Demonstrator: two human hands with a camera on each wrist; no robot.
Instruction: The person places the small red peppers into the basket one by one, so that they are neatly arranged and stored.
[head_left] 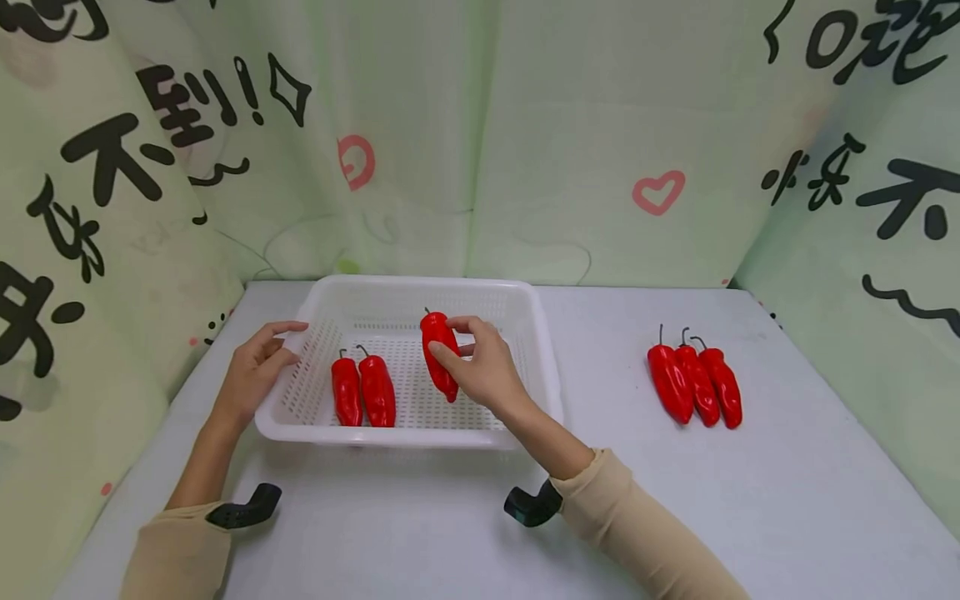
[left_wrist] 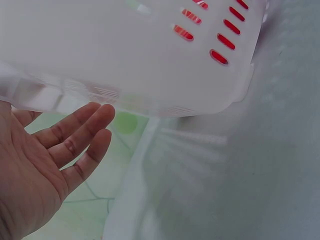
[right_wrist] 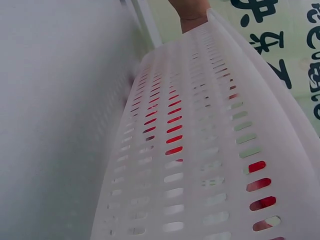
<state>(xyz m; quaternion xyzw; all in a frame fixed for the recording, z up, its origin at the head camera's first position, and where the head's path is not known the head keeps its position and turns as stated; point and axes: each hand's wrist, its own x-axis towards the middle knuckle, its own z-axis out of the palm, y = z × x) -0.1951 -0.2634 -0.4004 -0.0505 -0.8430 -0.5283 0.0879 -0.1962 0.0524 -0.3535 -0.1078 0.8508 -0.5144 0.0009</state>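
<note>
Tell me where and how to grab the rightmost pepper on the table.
Best gripped around the thick middle of the rightmost pepper, probably from above and its right: that side is free, while the middle pepper crowds its left. Its thin stem points away from the person and looks a poor hold.

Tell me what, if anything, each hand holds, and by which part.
Right hand: a red chili pepper, by its middle. Left hand: nothing, only touching the white perforated basket's left rim.

A white basket (right_wrist: 194, 135) is standing on the desk (right_wrist: 50, 130), red things (right_wrist: 174, 150) showing through its slots (right_wrist: 173, 177), a bare arm (right_wrist: 192, 10) and lettered cloth (right_wrist: 300, 45) appearing beyond.
</note>
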